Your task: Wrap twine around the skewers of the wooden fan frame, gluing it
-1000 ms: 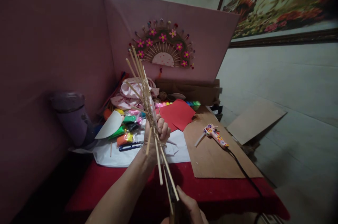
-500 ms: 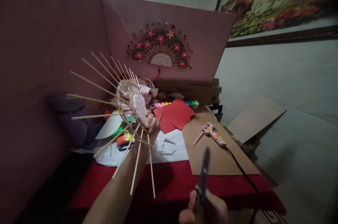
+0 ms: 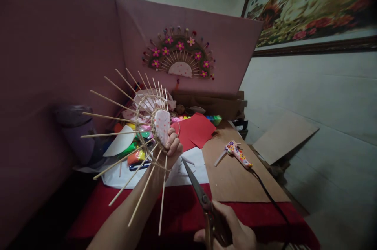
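Observation:
My left hand (image 3: 173, 144) is closed on the lower edge of a half-round fan frame (image 3: 161, 126), made of thin wooden sticks, twine and a spotted fabric centre. The sticks fan out up, left and down from it. In my right hand (image 3: 232, 228), at the bottom of the view, is a pair of scissors (image 3: 203, 199). My fingers wrap its handles, and its blades look closed, pointing up and left toward my left wrist. The blade tip appears just right of that wrist; I cannot tell whether it touches anything.
A flower-covered glue gun (image 3: 238, 154) with a black cord lies on a cardboard sheet (image 3: 250, 185). Red paper (image 3: 196, 130), a white half-circle (image 3: 119, 142) and colourful packets cover the table. A finished flowered fan (image 3: 180, 55) hangs on the pink panel behind. A purple container (image 3: 77, 136) stands left.
The scissors have swung from upright to leaning up and left, nearer my left hand. The fan frame has shifted slightly down and right and turned a little more toward me.

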{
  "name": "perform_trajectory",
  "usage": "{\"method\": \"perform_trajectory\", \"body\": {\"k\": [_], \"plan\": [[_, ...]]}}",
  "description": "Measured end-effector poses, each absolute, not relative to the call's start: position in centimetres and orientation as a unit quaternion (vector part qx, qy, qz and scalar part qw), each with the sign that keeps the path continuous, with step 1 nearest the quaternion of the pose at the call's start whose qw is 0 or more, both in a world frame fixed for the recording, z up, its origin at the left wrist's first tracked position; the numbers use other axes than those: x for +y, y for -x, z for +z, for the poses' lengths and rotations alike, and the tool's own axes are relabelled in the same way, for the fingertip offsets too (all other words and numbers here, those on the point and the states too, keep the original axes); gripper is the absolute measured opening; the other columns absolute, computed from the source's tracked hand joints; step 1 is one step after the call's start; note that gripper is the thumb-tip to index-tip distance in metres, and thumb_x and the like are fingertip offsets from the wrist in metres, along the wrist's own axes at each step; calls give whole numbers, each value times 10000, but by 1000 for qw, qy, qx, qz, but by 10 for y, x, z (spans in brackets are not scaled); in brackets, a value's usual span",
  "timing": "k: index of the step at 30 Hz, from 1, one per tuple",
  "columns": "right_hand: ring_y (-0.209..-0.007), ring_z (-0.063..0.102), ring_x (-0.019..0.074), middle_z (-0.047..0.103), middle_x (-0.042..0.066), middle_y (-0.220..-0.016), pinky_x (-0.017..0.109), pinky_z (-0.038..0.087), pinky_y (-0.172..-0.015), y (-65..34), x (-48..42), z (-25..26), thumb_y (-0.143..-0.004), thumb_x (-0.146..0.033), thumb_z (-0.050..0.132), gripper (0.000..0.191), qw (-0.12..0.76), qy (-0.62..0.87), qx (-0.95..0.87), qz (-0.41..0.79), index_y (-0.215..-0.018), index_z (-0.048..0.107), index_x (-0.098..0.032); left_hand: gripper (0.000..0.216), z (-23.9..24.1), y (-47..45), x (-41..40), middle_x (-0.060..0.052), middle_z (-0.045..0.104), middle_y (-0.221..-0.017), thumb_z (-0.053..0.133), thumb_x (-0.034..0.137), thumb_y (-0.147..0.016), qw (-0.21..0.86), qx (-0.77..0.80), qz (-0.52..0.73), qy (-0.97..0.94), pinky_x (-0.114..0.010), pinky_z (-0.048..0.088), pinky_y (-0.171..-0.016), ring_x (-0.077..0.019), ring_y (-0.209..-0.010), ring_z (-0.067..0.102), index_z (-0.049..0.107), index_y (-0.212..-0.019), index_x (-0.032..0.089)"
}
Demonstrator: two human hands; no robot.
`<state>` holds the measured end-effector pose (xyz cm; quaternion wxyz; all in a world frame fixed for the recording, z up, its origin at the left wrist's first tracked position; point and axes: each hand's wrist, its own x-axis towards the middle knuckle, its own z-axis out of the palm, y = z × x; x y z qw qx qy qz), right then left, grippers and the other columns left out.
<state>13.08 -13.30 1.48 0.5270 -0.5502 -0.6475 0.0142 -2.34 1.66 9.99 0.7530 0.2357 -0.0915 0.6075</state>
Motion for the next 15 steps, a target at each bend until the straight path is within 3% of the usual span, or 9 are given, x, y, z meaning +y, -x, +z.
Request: {"method": "perform_trajectory", "body": {"k": [4, 10, 15], "plan": [[-497, 651, 172, 683, 21, -585, 228, 458, -432, -145, -127, 21, -790, -531, 515, 408, 464, 554, -690, -47, -1005, 564, -188, 175, 98, 28, 20, 103, 318, -422, 596, 239, -783, 751, -85, 609, -241, -157, 226, -344, -26, -298, 249, 443, -732, 172], [-658, 673, 193, 694, 84, -843, 255, 470, -539, -161, -120, 37, -801, -478, 532, 393, 356, 570, -726, -147, -1047, 525, -172, 182, 99, 33, 21, 95, 322, -445, 628, 252, -757, 735, -81, 625, -250, -157, 225, -344, -29, -313, 262, 466, -736, 171], [-672, 659, 212, 671, 56, -801, 275, 459, -540, -170, -111, 41, -726, -343, 631, 362, 269, 572, -758, -163, -1038, 533, -186, 167, 99, 33, 20, 86, 340, -447, 568, 285, -805, 738, -55, 625, -250, -158, 236, -345, -34, -315, 274, 481, -740, 158]]}}
